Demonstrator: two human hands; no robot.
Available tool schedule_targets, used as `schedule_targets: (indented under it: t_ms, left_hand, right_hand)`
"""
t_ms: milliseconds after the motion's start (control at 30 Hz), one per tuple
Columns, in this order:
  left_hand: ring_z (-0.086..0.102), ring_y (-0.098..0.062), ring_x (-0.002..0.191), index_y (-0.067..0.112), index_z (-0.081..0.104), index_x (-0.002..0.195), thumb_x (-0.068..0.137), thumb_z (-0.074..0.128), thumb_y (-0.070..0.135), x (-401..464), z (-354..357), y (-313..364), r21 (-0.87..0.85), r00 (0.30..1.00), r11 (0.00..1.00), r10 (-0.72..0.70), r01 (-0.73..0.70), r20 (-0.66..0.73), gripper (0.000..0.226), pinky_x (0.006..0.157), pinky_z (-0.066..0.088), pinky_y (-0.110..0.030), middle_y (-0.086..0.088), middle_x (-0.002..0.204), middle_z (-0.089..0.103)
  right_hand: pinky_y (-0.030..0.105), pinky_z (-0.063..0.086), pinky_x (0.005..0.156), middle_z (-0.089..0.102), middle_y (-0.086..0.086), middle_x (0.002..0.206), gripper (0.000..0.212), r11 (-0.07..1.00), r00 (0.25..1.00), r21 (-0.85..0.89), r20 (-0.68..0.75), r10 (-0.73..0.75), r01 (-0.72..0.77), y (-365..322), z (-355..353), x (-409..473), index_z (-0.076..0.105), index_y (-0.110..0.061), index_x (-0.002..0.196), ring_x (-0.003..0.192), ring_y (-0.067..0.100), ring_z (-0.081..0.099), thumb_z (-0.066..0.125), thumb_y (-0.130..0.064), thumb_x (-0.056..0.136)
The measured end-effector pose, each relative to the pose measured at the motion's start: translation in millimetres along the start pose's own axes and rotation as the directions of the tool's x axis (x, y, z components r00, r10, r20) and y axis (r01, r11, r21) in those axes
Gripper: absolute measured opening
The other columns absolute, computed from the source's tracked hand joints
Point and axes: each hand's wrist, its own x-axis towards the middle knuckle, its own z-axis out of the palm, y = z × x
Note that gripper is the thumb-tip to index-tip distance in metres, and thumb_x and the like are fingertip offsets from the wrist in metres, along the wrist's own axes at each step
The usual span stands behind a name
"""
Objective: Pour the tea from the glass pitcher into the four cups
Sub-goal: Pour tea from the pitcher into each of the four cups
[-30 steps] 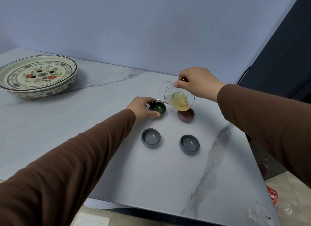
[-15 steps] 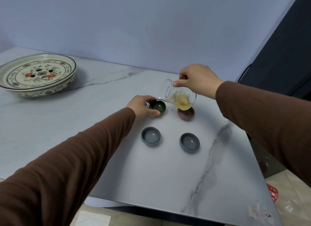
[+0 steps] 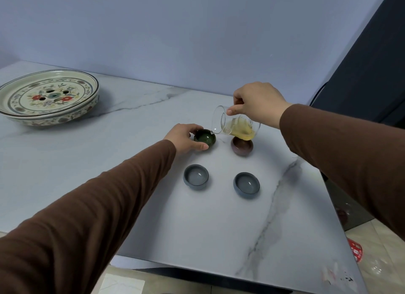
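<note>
While the right hand [image 3: 258,103] tips the pitcher [image 3: 235,127], no legible label apparently shows.

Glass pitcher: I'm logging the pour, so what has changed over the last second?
Little. The right hand keeps the glass pitcher tilted, spout over the green cup; no clear shift. The left hand still steadies that cup. The brown cup and both grey cups stayed put.

A floral dish [image 3: 47,97] is sitting at the far left of the marble table [image 3: 131,184]. A red wrapper [image 3: 356,251] is lying on the tiled floor [image 3: 377,250] at the right, below a dark curtain [image 3: 368,59].
</note>
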Motion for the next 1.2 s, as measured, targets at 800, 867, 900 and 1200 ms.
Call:
schedule_targets:
  t_ms: [800,867,900,1200]
  left_hand:
    - [0.055,-0.016,0.103,0.028,0.061,0.128,0.066,0.085,0.04,-3,0,3,0.007,1.0,1.0,-0.005,0.005,-0.005,0.068,0.088,0.04,-0.026,0.006,0.12,0.063]
    - [0.055,-0.017,0.104,0.028,0.061,0.128,0.066,0.085,0.04,-3,0,3,0.01,1.0,1.0,-0.005,0.005,-0.003,0.068,0.088,0.039,-0.026,0.006,0.12,0.063]
    - [0.055,-0.017,0.104,0.028,0.061,0.128,0.066,0.085,0.04,-3,0,3,0.011,1.0,1.0,-0.004,0.004,-0.002,0.068,0.087,0.039,-0.026,0.006,0.12,0.063]
    - [0.054,-0.017,0.103,0.027,0.06,0.13,0.066,0.084,0.041,-3,-1,5,0.04,1.0,0.999,-0.003,0.003,0.006,0.07,0.09,0.04,-0.026,0.003,0.124,0.063]
  right_hand:
    - [0.029,0.029,0.06,0.058,0.001,0.073,0.036,0.994,0.998,-0.096,-0.029,-0.061,0.058,-15,-12,4,0.055,-0.018,0.075,0.075,0.026,0.052,0.069,-0.049,0.084]
    - [0.03,0.03,0.062,0.059,0.002,0.074,0.035,0.993,0.997,-0.101,-0.034,-0.064,0.06,-16,-13,5,0.056,-0.017,0.075,0.075,0.027,0.052,0.069,-0.049,0.084]
    - [0.03,0.03,0.062,0.059,0.002,0.074,0.035,0.993,0.997,-0.101,-0.036,-0.064,0.06,-16,-14,5,0.056,-0.017,0.075,0.075,0.027,0.052,0.069,-0.049,0.084]
    - [0.03,0.031,0.063,0.06,0.003,0.076,0.036,0.99,0.996,-0.12,-0.031,-0.083,0.079,-19,-16,5,0.057,-0.016,0.078,0.077,0.027,0.053,0.069,-0.049,0.084]
